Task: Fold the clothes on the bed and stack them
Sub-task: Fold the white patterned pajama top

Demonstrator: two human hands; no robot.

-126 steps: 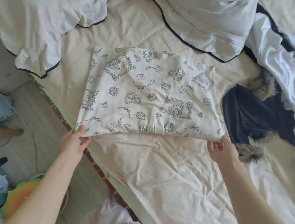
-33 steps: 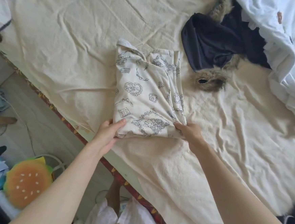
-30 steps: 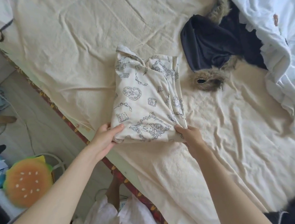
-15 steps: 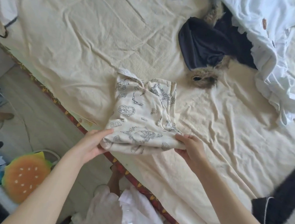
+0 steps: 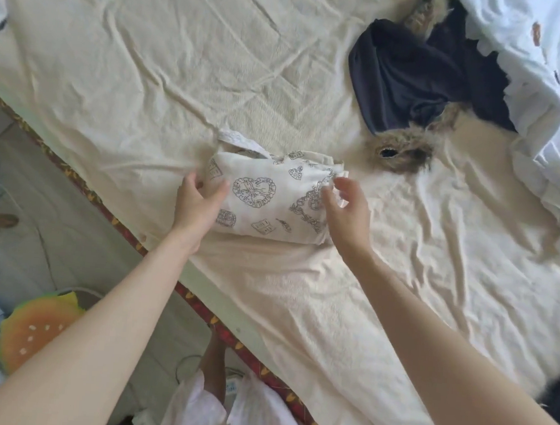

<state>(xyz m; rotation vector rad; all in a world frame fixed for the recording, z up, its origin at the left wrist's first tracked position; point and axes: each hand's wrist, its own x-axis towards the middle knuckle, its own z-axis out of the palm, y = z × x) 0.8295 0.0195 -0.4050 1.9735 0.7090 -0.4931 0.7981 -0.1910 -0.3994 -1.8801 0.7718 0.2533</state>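
The cream garment with blue line drawings (image 5: 273, 198) lies folded into a small thick rectangle on the bed sheet (image 5: 150, 51), close to the near left edge of the bed. My left hand (image 5: 197, 205) rests on its left end, the thumb lying over the top and the fingers down beside the edge. My right hand (image 5: 347, 211) hovers at its right end with the fingers spread and relaxed, a little blurred, holding nothing. A dark navy garment with fur trim (image 5: 409, 78) lies unfolded behind, to the right.
A white frilled garment (image 5: 551, 72) is heaped at the far right, and a dark piece (image 5: 559, 395) shows at the right border. The bed's red patterned edge (image 5: 197, 306) runs diagonally; beyond it are the floor and a burger-shaped cushion (image 5: 35, 327).
Both hands lifted the garment's near edge and folded it away from me, halving the long rectangle. The right hand has come off the cloth. The view shifted toward the bed's edge.
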